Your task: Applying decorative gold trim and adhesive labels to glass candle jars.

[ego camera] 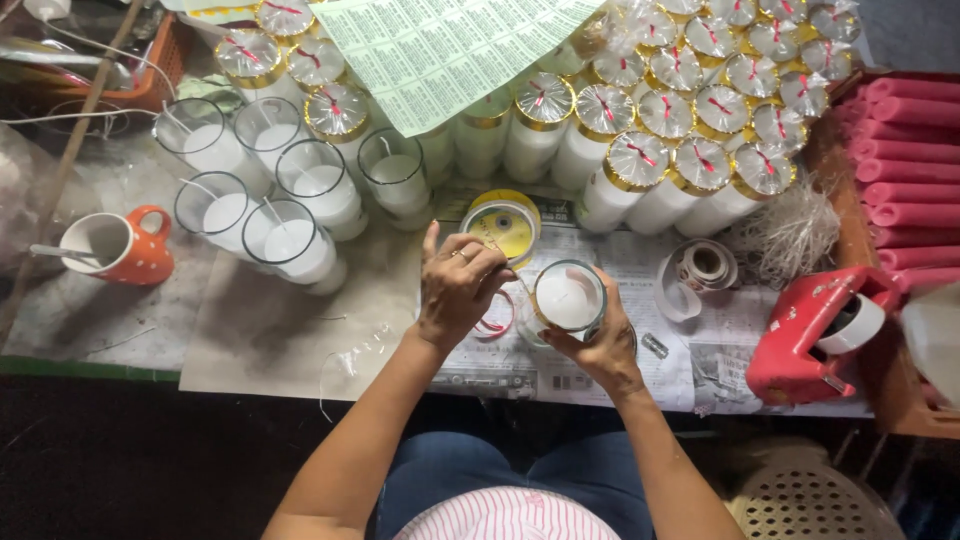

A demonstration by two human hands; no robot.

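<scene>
Right now my right hand [598, 345] cups a glass candle jar [568, 298] filled with white wax, fingers wrapped round its lower wall, just below the table's middle on the newspaper [640, 262]. My left hand [455, 290], at nine o'clock of the jar, has thumb and fingertips pinched together on something thin beside the rim, a wick or strand, I judge, though it is too fine to tell. The step seems to be dressing the jar's top. What follows calls for a steady grip and a fine, centred touch. The jar stands upright, long axis vertical, mouth toward the camera. A yellow tape roll [503, 224] lies at eleven o'clock.
</scene>
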